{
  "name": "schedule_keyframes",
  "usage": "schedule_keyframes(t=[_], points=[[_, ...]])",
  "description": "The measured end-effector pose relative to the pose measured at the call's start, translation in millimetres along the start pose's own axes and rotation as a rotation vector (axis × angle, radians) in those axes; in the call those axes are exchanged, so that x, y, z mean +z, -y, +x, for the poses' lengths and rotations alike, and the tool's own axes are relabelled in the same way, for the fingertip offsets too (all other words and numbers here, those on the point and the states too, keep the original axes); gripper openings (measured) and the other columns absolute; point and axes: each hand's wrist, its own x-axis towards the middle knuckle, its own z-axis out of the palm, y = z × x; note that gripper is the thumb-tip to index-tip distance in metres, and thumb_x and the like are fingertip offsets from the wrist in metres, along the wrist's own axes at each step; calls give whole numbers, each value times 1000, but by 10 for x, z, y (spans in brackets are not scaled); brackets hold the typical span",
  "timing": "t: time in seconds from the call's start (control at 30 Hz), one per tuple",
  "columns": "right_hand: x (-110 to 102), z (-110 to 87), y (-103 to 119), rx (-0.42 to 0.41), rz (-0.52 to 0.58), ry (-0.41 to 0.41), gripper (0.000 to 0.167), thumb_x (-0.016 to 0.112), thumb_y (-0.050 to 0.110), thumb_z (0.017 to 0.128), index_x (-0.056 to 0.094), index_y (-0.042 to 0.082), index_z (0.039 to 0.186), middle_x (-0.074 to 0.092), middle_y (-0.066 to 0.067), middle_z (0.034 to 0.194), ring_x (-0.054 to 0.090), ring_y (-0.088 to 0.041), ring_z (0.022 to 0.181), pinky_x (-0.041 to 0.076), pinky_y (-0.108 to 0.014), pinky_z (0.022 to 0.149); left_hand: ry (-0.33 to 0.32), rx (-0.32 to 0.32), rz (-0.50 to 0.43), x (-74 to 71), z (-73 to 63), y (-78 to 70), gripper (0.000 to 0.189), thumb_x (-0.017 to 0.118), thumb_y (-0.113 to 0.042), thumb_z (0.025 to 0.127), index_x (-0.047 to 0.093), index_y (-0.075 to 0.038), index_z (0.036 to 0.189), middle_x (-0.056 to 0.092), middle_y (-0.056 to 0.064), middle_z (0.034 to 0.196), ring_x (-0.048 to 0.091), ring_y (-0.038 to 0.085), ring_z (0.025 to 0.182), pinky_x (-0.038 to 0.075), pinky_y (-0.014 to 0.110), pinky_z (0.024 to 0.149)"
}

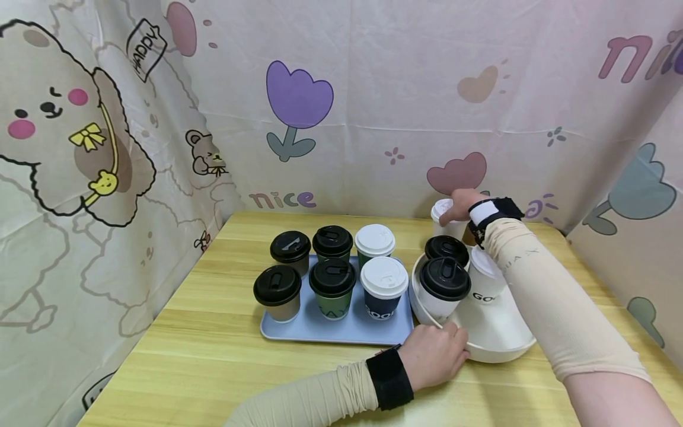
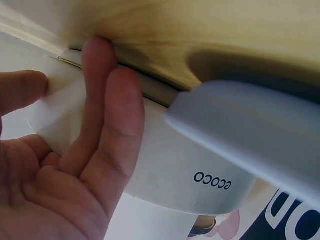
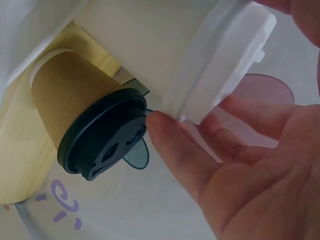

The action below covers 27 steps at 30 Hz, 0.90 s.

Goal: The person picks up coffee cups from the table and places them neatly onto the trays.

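Observation:
My right hand holds a white paper cup by its white lid, at the back beyond the basin. Fingertips and thumb lie on the lid's edge. My left hand rests against the near side of a white basin. In the left wrist view its fingers are fairly straight along the basin's outer wall. Inside the basin stand a white cup with a black lid, another black-lidded cup behind it, and a white-lidded cup marked GO, partly covered by my right forearm.
A light blue tray left of the basin bears several lidded cups, such as a green one and a dark blue one. A brown cup with a black lid stands beside the held cup. Printed cloth hangs behind the table.

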Motion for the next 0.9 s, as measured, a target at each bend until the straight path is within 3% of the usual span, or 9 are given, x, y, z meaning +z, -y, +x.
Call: schedule_keyframes(t=[0.17, 0.3, 0.47, 0.7, 0.9], points=[[-93, -80, 48, -71, 31, -80, 44, 75, 37, 78, 62, -2, 94, 63, -17, 94, 56, -35, 87, 47, -46, 78, -7, -3, -1, -15, -12, 3, 23, 62, -43, 101, 63, -23, 91, 58, -11, 78, 56, 2, 57, 39, 20, 45], [-171, -150, 73, -86, 114, -124, 57, 74, 37, 82, 61, -8, 115, 64, -26, 114, 57, -40, 99, 47, -50, 87, -11, -9, -1, -27, -19, 5, 23, 62, -43, 101, 63, -23, 92, 58, -11, 79, 56, 2, 57, 40, 20, 45], [-219, -242, 74, -72, 272, -158, 80, 72, 35, 87, 39, -11, 144, 50, -32, 136, 53, -45, 113, 43, -56, 97, -2, -5, 1, -23, -26, 4, 23, 62, -43, 102, 64, -23, 92, 59, -11, 80, 56, 2, 59, 40, 20, 45], [-259, -455, 109, -150, 455, -274, 87, 76, 31, 88, 32, -6, 152, 42, -28, 146, 48, -42, 122, 37, -55, 104, 5, 0, -2, -4, -19, 1, 22, 60, -42, 102, 64, -23, 92, 59, -11, 80, 56, 2, 59, 40, 20, 45], [-337, -826, 172, -210, 548, -425, 88, 80, 28, 85, 35, 8, 157, 40, -23, 152, 41, -41, 128, 35, -56, 101, -10, 3, 19, -2, -16, 0, 23, 59, -42, 103, 64, -22, 93, 58, -11, 80, 57, 2, 60, 42, 20, 46]])
